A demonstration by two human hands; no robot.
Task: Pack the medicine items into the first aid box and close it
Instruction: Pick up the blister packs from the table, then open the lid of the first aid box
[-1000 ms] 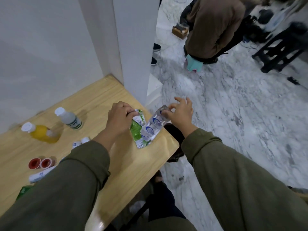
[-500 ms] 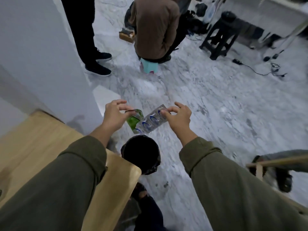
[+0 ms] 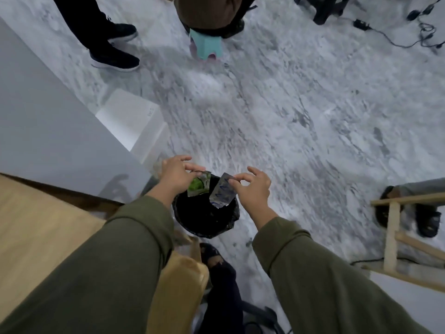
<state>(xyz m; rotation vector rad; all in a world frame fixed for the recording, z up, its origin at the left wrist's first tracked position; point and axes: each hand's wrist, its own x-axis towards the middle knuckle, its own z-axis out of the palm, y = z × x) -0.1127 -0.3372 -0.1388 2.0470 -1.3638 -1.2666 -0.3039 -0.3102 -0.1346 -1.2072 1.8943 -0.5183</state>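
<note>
Spreading under everything is the marble floor (image 3: pixel 301 112), and on it stands the black-lined bin (image 3: pixel 204 220), just off the corner of the wooden counter (image 3: pixel 36 225). Above the bin's mouth the left hand (image 3: pixel 177 175) pinches a green wrapper (image 3: pixel 198 185) by its top edge, and the right hand (image 3: pixel 254 189) pinches a clear blue-printed wrapper (image 3: pixel 221 191) the same way. Each grip is closed on its own piece; both hang long axis down, directly over the bin, so loosening the fingers should drop them in. The first aid box is out of view.
</note>
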